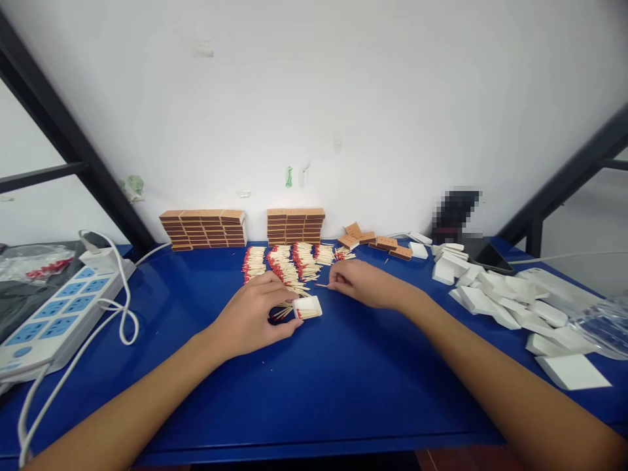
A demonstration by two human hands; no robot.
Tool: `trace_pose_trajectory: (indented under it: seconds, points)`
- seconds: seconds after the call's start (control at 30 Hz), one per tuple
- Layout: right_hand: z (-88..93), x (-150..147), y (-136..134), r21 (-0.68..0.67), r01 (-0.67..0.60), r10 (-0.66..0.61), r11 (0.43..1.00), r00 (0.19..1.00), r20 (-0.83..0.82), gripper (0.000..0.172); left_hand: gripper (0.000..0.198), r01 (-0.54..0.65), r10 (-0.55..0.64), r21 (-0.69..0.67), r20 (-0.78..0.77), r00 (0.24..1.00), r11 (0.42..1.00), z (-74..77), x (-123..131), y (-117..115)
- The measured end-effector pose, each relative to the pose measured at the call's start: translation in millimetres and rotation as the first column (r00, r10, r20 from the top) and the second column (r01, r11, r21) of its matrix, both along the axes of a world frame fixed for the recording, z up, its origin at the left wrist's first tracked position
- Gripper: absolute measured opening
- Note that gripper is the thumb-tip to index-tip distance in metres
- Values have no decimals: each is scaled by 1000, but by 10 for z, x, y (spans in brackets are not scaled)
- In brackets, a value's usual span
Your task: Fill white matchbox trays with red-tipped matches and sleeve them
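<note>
My left hand (260,313) grips a small white matchbox tray (314,303) between thumb and fingers, low over the blue table. Some matches lie along the near side of the tray. Between the fingertips of my right hand (356,281) is a single match (321,285), pointing left toward the tray. Just beyond both hands, red-tipped matches (307,261) lie in several rows. A few more matches (280,310) show beneath my left hand, partly hidden by it.
Stacked brown matchboxes (206,229) and a second stack (295,227) stand against the wall. Loose matchbox sleeves (385,243) lie right of them. White trays (495,294) are heaped at the right, near a dark phone-like object (485,254). A power strip (63,307) with cables sits left.
</note>
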State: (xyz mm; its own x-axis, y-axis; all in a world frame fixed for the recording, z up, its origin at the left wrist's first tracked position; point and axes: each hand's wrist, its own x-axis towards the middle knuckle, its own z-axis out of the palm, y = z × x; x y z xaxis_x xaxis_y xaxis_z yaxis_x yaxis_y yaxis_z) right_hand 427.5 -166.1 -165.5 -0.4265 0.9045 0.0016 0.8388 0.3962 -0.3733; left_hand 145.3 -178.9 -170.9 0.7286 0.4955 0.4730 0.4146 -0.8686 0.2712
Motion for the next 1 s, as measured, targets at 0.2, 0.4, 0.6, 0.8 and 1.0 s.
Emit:
trace_pose_trajectory:
  seconds: [0.2,0.4,0.6,0.8,1.0]
  points:
    - [-47,-238,-90,112,-31,37,993,998,-54,18,19,10,-10,9,-19,1000,1000,4,-2,-4]
    - [-220,-221,74,214,79,-36,974,980,-195,8,20,20,-20,8,-12,1000,1000,-5,5,8]
    - [-287,-226,113,163,93,-63,982,982,-178,11,20,26,-26,-5,-23,999,1000,0,6,11]
    - [-258,-206,108,151,78,-46,985,978,-202,14,20,25,-25,-20,-36,999,1000,11,5,6]
    - [-303,-230,148,157,78,-49,985,982,-180,16,17,22,-22,-19,-31,999,1000,13,16,14]
